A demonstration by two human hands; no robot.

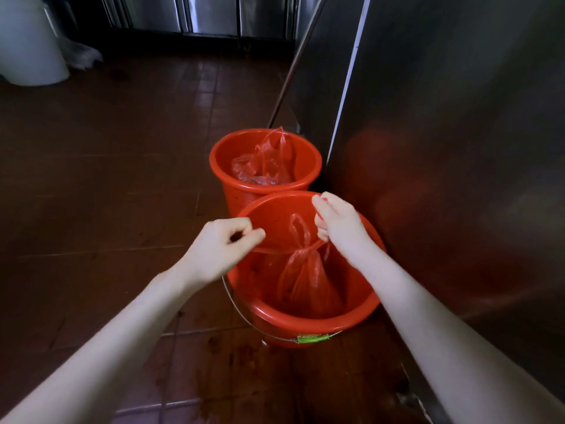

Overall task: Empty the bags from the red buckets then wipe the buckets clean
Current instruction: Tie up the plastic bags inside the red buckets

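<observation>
Two red buckets stand on the tiled floor beside a steel cabinet. The near bucket [305, 324] holds a red plastic bag [308, 286] whose handles are pulled taut into a knot. My left hand [221, 246] pinches one stretched handle over the bucket's left rim. My right hand [337, 223] grips the other handle above the bag. The far bucket [244, 191] holds another red translucent bag [269, 160], loose, with its handles sticking up.
A steel cabinet wall [458, 148] rises close on the right. A metal pole [295, 62] leans against it behind the far bucket. A large white bin [27, 47] stands far left. The near bucket's wire handle with a green grip [313, 338] hangs in front.
</observation>
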